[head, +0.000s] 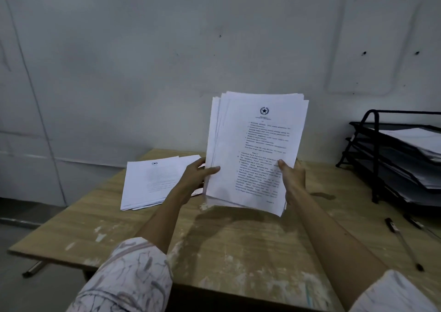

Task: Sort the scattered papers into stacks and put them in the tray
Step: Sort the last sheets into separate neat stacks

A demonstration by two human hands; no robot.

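Note:
A thick stack of white printed papers (253,144) is held upright above the middle of the wooden table (226,252), its sheets slightly fanned. My left hand (196,180) grips its left edge with the thumb on the front page. My right hand (292,178) grips its lower right edge, thumb on the front. A second, flatter pile of papers (150,182) lies on the table to the left. The black tiered wire tray (381,159) stands at the right against the wall, with papers on its shelves.
Two pens (403,242) lie on the table at the right, in front of the tray. A grey wall stands just behind the table. The table's left and front edges drop off to the floor.

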